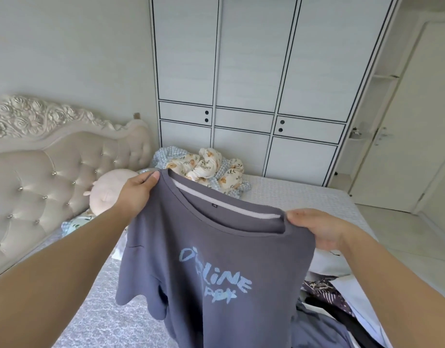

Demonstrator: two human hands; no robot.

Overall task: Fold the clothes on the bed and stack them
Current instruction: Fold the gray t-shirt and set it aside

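The grey T-shirt (211, 259) hangs in the air above the bed (304, 197), printed front toward the camera, stretched between both hands. The left hand (138, 189) pinches one shoulder beside the collar; the right hand (316, 228) has its fingers curled round the other shoulder. It looks light, soft and floppy, a thin knit that sags and creases under its own weight, so the shoulder seams seem the sensible hold for laying it flat. A ribbed neckband and pale blue lettering mark the front. More rumpled clothes (326, 290) lie on the quilted mattress at the right, a floral blanket (208, 164) beyond
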